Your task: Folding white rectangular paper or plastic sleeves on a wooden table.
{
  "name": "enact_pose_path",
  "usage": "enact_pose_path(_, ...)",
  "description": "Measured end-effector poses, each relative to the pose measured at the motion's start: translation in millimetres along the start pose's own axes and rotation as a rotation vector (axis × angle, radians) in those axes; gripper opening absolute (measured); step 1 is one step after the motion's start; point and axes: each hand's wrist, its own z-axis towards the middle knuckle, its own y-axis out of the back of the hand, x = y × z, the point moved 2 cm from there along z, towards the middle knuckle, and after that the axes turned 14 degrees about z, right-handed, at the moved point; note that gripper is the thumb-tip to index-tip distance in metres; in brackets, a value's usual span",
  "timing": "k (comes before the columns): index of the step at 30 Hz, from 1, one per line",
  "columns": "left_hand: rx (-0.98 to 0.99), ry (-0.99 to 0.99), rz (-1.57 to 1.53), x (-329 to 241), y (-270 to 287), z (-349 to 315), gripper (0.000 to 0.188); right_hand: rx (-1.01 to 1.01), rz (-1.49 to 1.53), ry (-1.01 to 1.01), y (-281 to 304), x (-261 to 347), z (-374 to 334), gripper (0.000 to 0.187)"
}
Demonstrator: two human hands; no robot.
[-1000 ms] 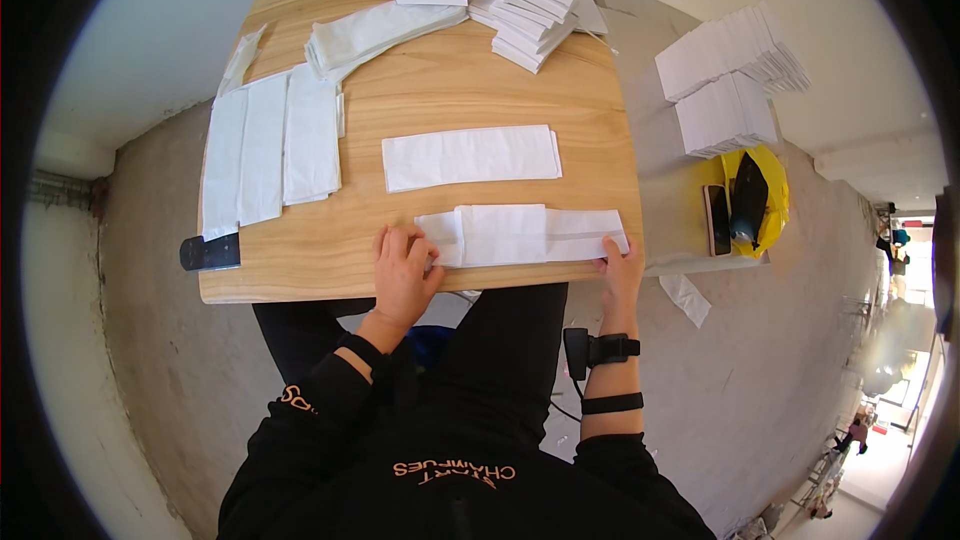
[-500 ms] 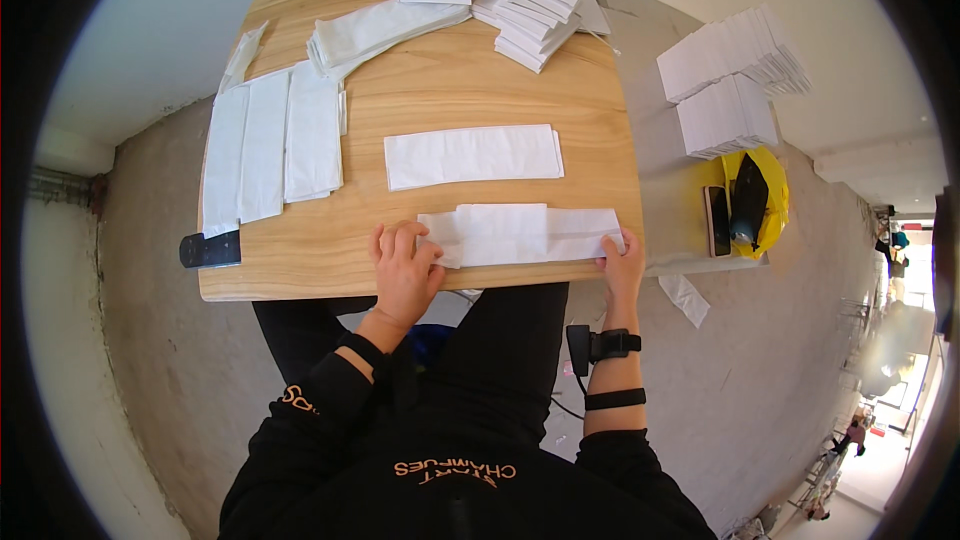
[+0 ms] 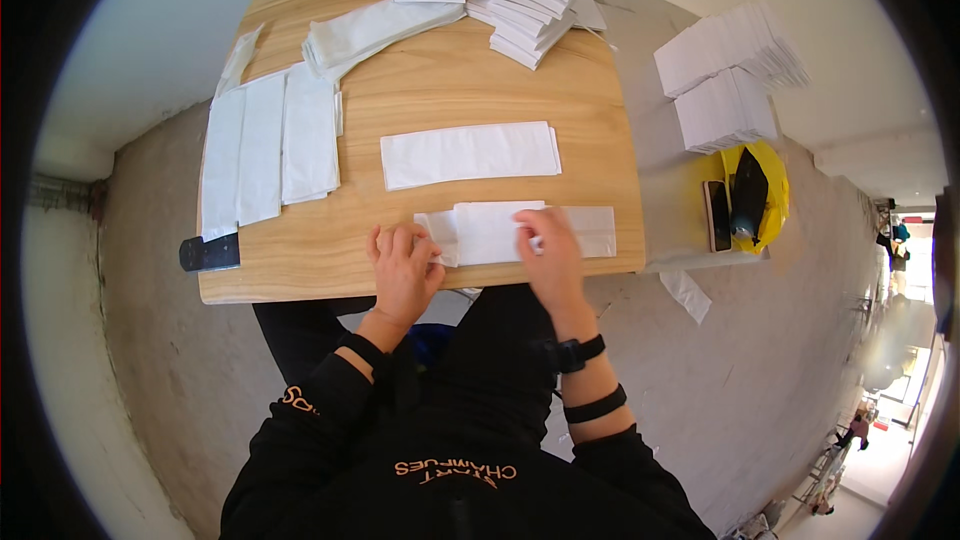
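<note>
Black and flat, a device (image 3: 212,252) is lying at the near left corner of the wooden desk (image 3: 430,90), just beside a row of white sleeves (image 3: 262,155). Farther right, the left hand (image 3: 403,255) is curling its fingers into a narrow grip, pinching the left end of a flat white packet (image 3: 487,234), which is lying along the desk's near edge. Behind that packet, a smooth white strip (image 3: 470,155) is lying apart. The right hand (image 3: 553,248) is bending, blurred, over the packet right of its middle; whether its grip is holding anything, I cannot tell. Flat white boxes (image 3: 538,0) are leaning in a heap at the far right, and beyond, white stacks (image 3: 712,85), a phone (image 3: 717,216) and a yellow bag (image 3: 772,202) are resting on a grey surface (image 3: 652,80).
</note>
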Motion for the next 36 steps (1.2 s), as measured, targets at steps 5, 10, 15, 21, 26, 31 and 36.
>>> enact_pose_path(5, 0.016, 0.006, -0.013, -2.9, 0.9, 2.4, 0.021, 0.211, -0.017, -0.081, -38.5, -9.0, 6.0, 0.029)
enact_pose_path(10, 0.030, 0.045, -0.049, 1.7, 0.2, 1.0, 0.016, 0.247, -0.122, -0.099, -45.3, -17.0, 7.2, 0.034)
enact_pose_path(15, 0.090, 0.260, -0.392, 18.6, -0.1, 3.7, 0.012, 0.241, -0.170, -0.061, -48.8, -20.6, 6.8, 0.036)
enact_pose_path(21, 0.126, 0.402, -0.355, 46.7, 25.5, -6.2, 0.014, 0.274, -0.189, -0.043, -45.0, -15.7, 5.9, 0.044)
enact_pose_path(26, 0.245, 0.534, -0.534, 68.5, 25.5, -24.4, 0.017, 0.287, -0.201, -0.026, -45.3, -10.4, 5.9, 0.053)
enact_pose_path(31, 0.383, 0.552, -0.819, 47.4, 36.4, -0.2, 0.014, 0.251, -0.158, -0.036, -44.7, -10.0, 5.9, 0.050)
enact_pose_path(36, 0.341, 0.297, -0.777, -9.5, 42.6, 29.7, 0.015, 0.027, 0.243, -0.297, -29.4, -23.0, -2.0, 0.031)
